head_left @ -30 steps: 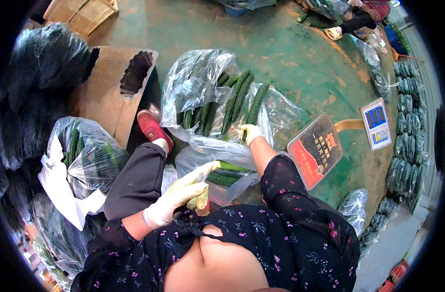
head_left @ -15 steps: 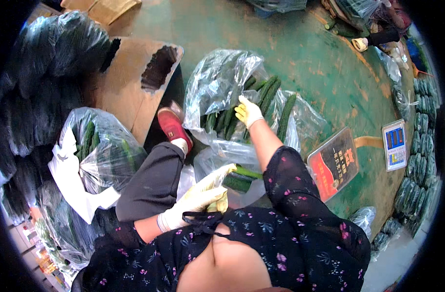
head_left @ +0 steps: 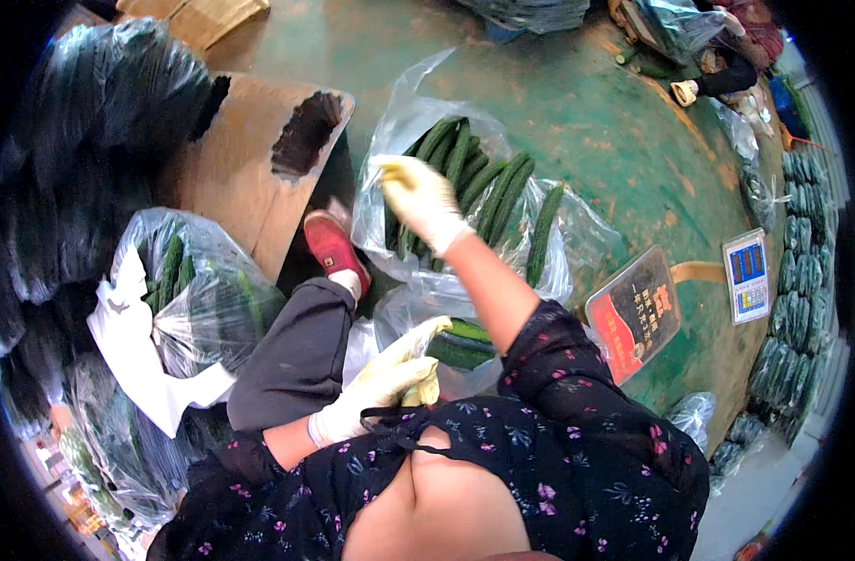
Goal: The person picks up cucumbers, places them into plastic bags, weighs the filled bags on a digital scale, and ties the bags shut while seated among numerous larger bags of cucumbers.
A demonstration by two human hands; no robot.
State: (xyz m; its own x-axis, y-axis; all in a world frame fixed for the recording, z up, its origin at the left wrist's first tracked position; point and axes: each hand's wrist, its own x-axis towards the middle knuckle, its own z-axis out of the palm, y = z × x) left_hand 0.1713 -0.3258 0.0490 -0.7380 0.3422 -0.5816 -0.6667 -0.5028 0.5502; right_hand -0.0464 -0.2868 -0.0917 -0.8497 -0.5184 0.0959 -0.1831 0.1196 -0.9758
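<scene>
A large clear plastic bag [head_left: 397, 117] lies spread on the green floor, with several dark green cucumbers [head_left: 505, 196] in it, their far ends uncovered. Over its left side is my right hand [head_left: 420, 198], in a pale yellow-white glove. Its fingertips are at the film near the bag's left edge, smeared by motion, so their grip does not show. Close to my lap, my left hand [head_left: 383, 379] is gloved too, thumb and fingers apart with nothing visible between them. Just beyond its fingertips, more cucumbers [head_left: 460, 351] show in a second clear bag [head_left: 418, 304].
At left stand a tied bag of cucumbers [head_left: 203, 299], a brown board [head_left: 245, 178] with a hole, and stacked dark bagged goods [head_left: 100, 140]. To the right are a clear-lidded box [head_left: 633, 313], a digital scale [head_left: 748, 276] and bagged bundles [head_left: 802, 309]. Another person's gloved hand [head_left: 685, 92] is far right.
My right hand has moved left and away from me across the bag. The film that covered the cucumbers is now drawn back leftward, baring them. My left hand stays in place.
</scene>
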